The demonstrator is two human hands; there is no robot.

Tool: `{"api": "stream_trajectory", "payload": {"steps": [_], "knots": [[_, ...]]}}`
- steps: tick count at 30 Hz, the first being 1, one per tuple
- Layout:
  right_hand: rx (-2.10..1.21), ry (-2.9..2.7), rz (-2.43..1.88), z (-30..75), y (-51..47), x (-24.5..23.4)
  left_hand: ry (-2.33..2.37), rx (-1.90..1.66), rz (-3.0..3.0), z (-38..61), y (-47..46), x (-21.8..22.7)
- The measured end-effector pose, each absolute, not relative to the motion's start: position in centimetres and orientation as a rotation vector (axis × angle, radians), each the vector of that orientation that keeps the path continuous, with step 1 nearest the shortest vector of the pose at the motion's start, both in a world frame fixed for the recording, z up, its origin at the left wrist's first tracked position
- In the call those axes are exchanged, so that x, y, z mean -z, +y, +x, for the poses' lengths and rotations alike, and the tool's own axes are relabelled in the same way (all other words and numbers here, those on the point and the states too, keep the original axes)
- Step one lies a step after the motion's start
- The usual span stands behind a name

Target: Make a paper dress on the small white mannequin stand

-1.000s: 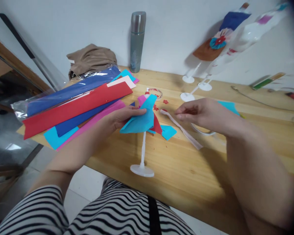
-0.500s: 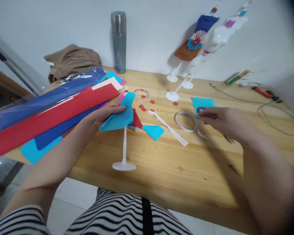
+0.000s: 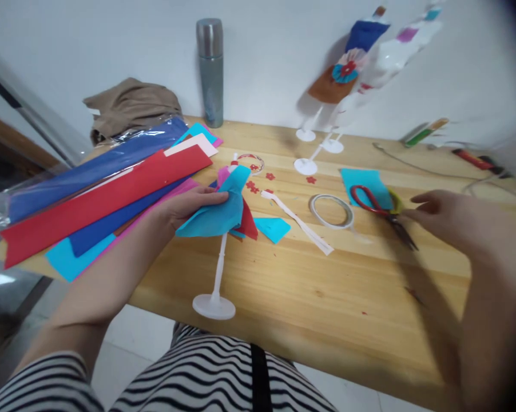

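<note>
My left hand [image 3: 195,209] is closed round the turquoise paper on a miniature dress form [image 3: 218,274], which is tilted, its white post and round base showing below. Red paper sticks out on the form's right side, and most of my left fingers are hidden behind the turquoise piece. At the right, my right hand [image 3: 451,220] is empty, its fingers apart, close beside the scissors [image 3: 382,212]. Those have red and yellow handles and lie partly over a turquoise paper sheet [image 3: 361,182]. A roll of clear tape [image 3: 312,210] lies left of them.
Red, blue and turquoise paper strips [image 3: 107,200] lie at the left by a brown cloth [image 3: 133,106]. A steel flask [image 3: 210,74] stands at the back. More dressed forms [image 3: 333,86] stand by the wall. A pale strip [image 3: 296,220] and red paper flowers [image 3: 270,176] lie mid-table.
My right hand has moved right, off the red handle, leaving the scissors in plain view. The dress form has tilted in my left hand, its base shifting slightly left and nearer.
</note>
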State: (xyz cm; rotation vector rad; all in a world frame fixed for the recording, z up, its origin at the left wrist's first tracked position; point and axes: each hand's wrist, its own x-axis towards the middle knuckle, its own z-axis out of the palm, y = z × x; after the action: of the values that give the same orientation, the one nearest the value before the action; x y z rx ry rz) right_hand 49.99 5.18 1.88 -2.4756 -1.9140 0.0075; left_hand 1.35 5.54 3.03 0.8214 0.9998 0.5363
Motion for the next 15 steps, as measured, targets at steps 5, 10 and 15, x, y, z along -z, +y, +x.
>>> {"api": "stream_trajectory", "payload": {"steps": [5,10,15], "knots": [[-0.319,-2.005,-2.403,49.0,5.7,-2.0,1.059,-0.552,0.825,1.8,5.0,-3.3],[-0.540,-1.917,-2.429,47.9,5.6,-2.3,1.013,-0.536,0.810,1.8,5.1,-3.7],[-0.490,-1.900,-2.367,48.6,5.0,-2.3,0.975,-0.548,0.790,1.9,5.0,-3.9]]}}
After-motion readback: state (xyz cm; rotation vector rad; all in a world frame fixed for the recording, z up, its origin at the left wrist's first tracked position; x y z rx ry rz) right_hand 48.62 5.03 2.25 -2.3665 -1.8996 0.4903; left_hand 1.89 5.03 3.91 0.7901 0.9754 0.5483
